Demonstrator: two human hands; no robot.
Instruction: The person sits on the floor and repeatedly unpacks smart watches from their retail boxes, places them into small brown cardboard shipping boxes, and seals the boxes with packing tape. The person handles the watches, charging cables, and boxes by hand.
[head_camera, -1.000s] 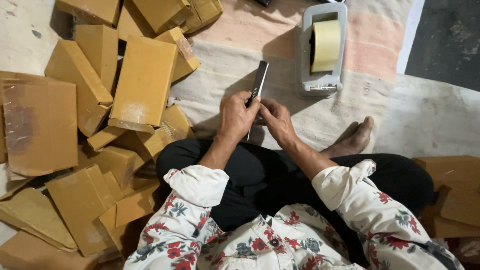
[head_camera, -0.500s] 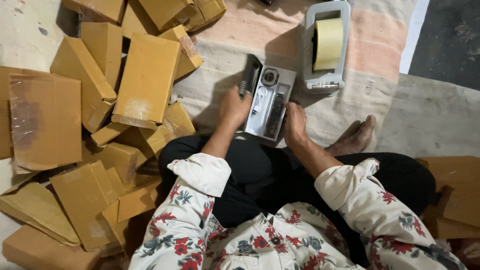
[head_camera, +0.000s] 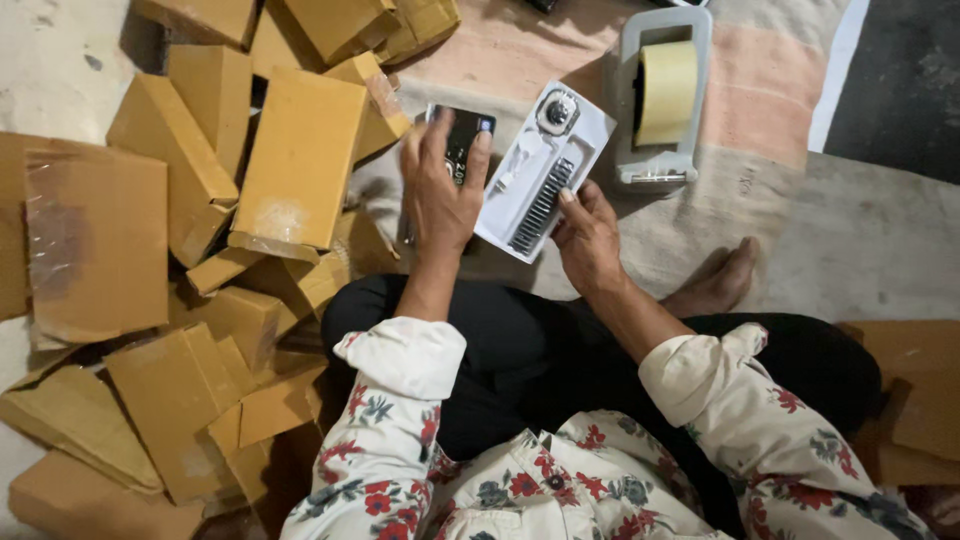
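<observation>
**Open tray tilting over the mat**

The person is sitting cross-legged on the floor, and both hands are working just above the lap. The left hand (head_camera: 440, 195) is closing around a black box lid (head_camera: 462, 145), fingers wrapped over its edges, holding it upright and slightly apart from the tray. The right hand (head_camera: 590, 235) is gripping the lower corner of a white tray (head_camera: 545, 170) with thumb and fingertips only; the tray is carrying a watch face (head_camera: 557, 110) at its far end and a dark strap (head_camera: 540, 205) along its middle.

The risk is lying in that thin corner hold: the tray is slanting, and the loose-looking parts could be slipping out onto the striped mat (head_camera: 760, 110) if the pinch is loosening or the tilt is growing. The lid, held near the tray's edge, could be knocking it. The tape dispenser (head_camera: 660, 95) is standing just beyond the tray, and a heap of brown cardboard boxes (head_camera: 300, 160) is crowding the left side, so anything dropped there might be getting lost between them.
</observation>
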